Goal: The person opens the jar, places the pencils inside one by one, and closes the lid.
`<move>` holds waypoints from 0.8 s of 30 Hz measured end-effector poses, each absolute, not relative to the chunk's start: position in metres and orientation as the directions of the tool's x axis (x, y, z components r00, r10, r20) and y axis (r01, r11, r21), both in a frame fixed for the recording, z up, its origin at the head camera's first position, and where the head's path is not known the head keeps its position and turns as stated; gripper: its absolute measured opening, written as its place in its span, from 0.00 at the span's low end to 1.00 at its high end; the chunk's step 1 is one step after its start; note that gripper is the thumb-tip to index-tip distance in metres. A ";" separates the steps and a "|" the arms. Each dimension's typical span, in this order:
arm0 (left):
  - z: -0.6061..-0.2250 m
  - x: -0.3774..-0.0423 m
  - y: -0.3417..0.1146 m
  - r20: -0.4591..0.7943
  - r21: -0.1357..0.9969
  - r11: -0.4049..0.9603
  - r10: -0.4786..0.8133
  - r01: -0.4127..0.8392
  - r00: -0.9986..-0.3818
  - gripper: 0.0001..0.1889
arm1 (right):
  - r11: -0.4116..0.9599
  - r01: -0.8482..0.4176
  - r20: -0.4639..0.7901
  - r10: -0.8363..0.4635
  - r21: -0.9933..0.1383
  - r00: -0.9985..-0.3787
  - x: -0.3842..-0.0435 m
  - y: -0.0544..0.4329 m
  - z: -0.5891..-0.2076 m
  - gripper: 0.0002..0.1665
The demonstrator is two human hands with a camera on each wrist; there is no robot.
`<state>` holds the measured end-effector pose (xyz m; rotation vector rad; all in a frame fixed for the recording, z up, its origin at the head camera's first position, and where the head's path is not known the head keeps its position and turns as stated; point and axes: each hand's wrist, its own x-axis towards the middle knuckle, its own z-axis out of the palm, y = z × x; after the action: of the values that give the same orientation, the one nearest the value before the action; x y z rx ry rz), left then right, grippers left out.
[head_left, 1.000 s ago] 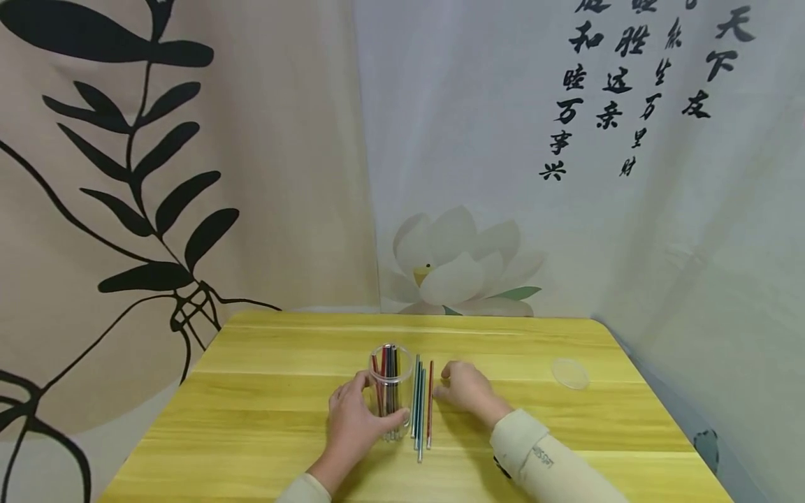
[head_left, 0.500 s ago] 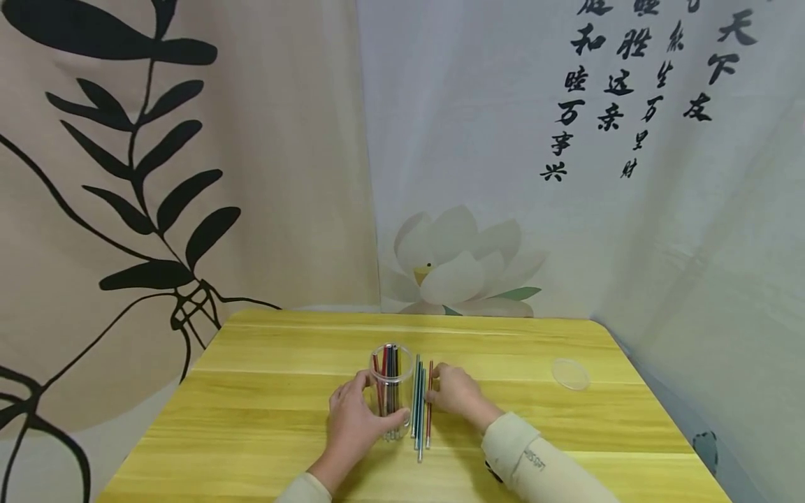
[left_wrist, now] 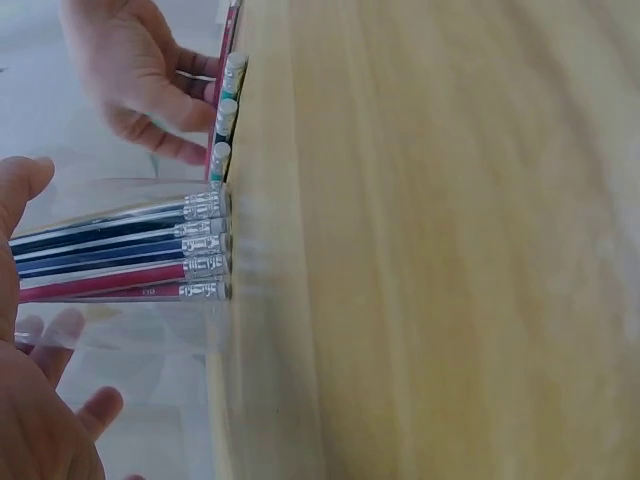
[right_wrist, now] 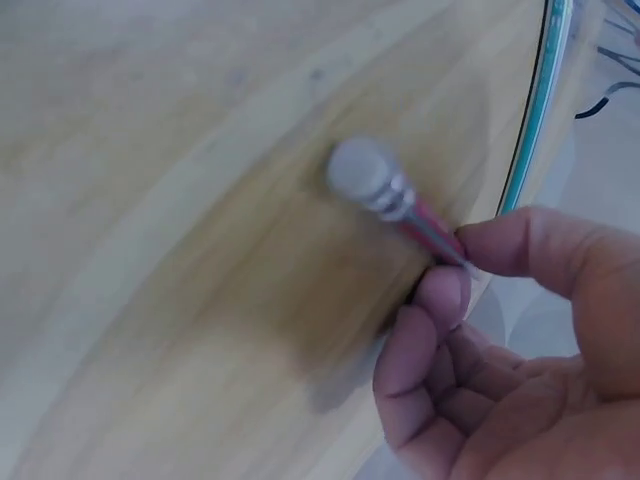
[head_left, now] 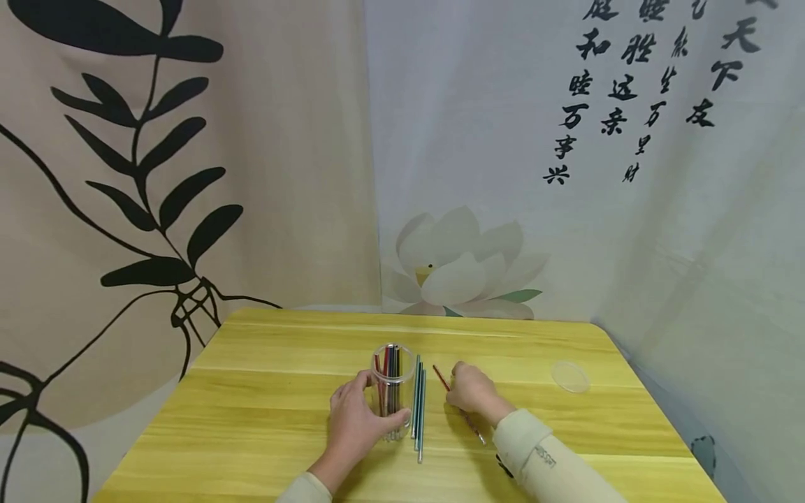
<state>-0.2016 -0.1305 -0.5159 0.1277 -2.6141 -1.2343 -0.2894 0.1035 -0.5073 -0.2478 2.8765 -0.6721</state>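
Observation:
My left hand holds a clear plastic jar from the near left, thumb and fingers on opposite sides. Upright in the jar stand several pencils with dark, red and yellow barrels, metal bands and erasers down. Just to the right, my right hand pinches a red pencil between thumb and fingertips. That pencil slants, its eraser end toward the front right and its other end toward the back left. A few teal pencils lie side by side along the jar's right side.
A round clear lid lies flat at the back right of the yellow wood-grain table. Behind the table hangs a printed cloth with leaves, a lotus and black characters.
My right hand has taken hold of the red pencil beside the teal ones and drawn it to the right, turning it slantwise. My left hand stays on the jar.

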 end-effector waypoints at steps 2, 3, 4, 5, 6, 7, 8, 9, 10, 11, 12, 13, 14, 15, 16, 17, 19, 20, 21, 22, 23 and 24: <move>-0.516 -0.201 -0.131 0.179 0.769 0.639 -0.183 0.021 -0.967 0.46 | 0.864 -0.131 -0.139 -0.224 -0.485 -0.965 -0.290 0.107 -0.507 0.24; -0.516 -0.201 -0.131 0.176 0.768 0.640 -0.183 0.019 -0.967 0.46 | 0.850 -0.145 -0.127 -0.240 -0.507 -0.963 -0.290 0.107 -0.506 0.22; -0.517 -0.201 -0.131 0.175 0.768 0.641 -0.183 0.017 -0.967 0.46 | 0.834 -0.155 -0.113 -0.251 -0.529 -0.961 -0.290 0.107 -0.504 0.20; -0.517 -0.201 -0.130 0.174 0.767 0.642 -0.184 0.016 -0.968 0.47 | 0.814 -0.163 -0.098 -0.259 -0.557 -0.961 -0.290 0.107 -0.500 0.19; -0.517 -0.201 -0.131 0.173 0.767 0.642 -0.184 0.015 -0.968 0.47 | 0.794 -0.171 -0.081 -0.267 -0.583 -0.960 -0.291 0.106 -0.496 0.17; -0.517 -0.201 -0.131 0.173 0.767 0.642 -0.183 0.015 -0.968 0.47 | 0.772 -0.181 -0.061 -0.273 -0.609 -0.960 -0.291 0.105 -0.491 0.16; -0.517 -0.200 -0.131 0.172 0.768 0.640 -0.184 0.015 -0.968 0.47 | 0.749 -0.199 -0.030 -0.280 -0.631 -0.959 -0.291 0.103 -0.486 0.16; -0.516 -0.200 -0.131 0.172 0.769 0.639 -0.184 0.015 -0.968 0.47 | 0.729 -0.219 0.000 -0.287 -0.648 -0.958 -0.291 0.101 -0.480 0.17; -0.516 -0.200 -0.131 0.171 0.771 0.637 -0.183 0.016 -0.968 0.47 | 0.706 -0.230 0.021 -0.291 -0.670 -0.956 -0.291 0.099 -0.474 0.19; -0.516 -0.200 -0.131 0.170 0.773 0.635 -0.181 0.017 -0.969 0.47 | 0.680 -0.243 0.047 -0.295 -0.692 -0.955 -0.291 0.096 -0.468 0.23; -0.515 -0.200 -0.132 0.169 0.774 0.633 -0.178 0.019 -0.969 0.46 | 0.660 -0.264 0.078 -0.298 -0.704 -0.952 -0.289 0.093 -0.462 0.26; -0.515 -0.200 -0.132 0.169 0.774 0.632 -0.175 0.021 -0.970 0.47 | 0.636 -0.290 0.117 -0.300 -0.716 -0.947 -0.287 0.090 -0.455 0.30; -0.515 -0.200 -0.132 0.170 0.776 0.630 -0.172 0.024 -0.970 0.46 | 0.610 -0.322 0.162 -0.304 -0.724 -0.939 -0.285 0.087 -0.448 0.35; -0.515 -0.200 -0.132 0.171 0.777 0.629 -0.169 0.028 -0.971 0.46 | 0.580 -0.351 0.204 -0.305 -0.735 -0.930 -0.282 0.083 -0.440 0.38; -0.515 -0.200 -0.133 0.172 0.779 0.627 -0.166 0.030 -0.971 0.46 | 0.551 -0.385 0.250 -0.306 -0.740 -0.918 -0.278 0.079 -0.432 0.40; -0.515 -0.200 -0.133 0.172 0.781 0.624 -0.165 0.032 -0.971 0.45 | 0.521 -0.420 0.300 -0.302 -0.743 -0.905 -0.273 0.076 -0.424 0.42; -0.514 -0.201 -0.133 0.171 0.786 0.617 -0.163 0.035 -0.972 0.45 | 0.449 -0.491 0.397 -0.290 -0.747 -0.871 -0.265 0.069 -0.409 0.44; -0.515 -0.201 -0.133 0.169 0.789 0.613 -0.164 0.034 -0.972 0.45 | 0.413 -0.516 0.433 -0.282 -0.750 -0.856 -0.261 0.067 -0.402 0.45; -0.515 -0.201 -0.133 0.167 0.791 0.611 -0.166 0.031 -0.972 0.44 | 0.380 -0.537 0.463 -0.273 -0.753 -0.843 -0.257 0.064 -0.395 0.46; -0.515 -0.201 -0.133 0.164 0.793 0.608 -0.168 0.029 -0.972 0.44 | 0.353 -0.553 0.487 -0.263 -0.755 -0.833 -0.253 0.062 -0.389 0.48; -0.516 -0.200 -0.133 0.162 0.794 0.608 -0.170 0.026 -0.972 0.44 | 0.329 -0.562 0.502 -0.254 -0.758 -0.826 -0.249 0.061 -0.384 0.50; -0.516 -0.200 -0.133 0.161 0.794 0.608 -0.171 0.024 -0.972 0.43 | 0.314 -0.571 0.514 -0.249 -0.759 -0.821 -0.246 0.059 -0.380 0.50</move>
<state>-0.2003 -0.1328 -0.5159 0.1216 -2.6135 -1.2956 -0.2464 0.0595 -0.3800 -0.8982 2.7781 -1.8360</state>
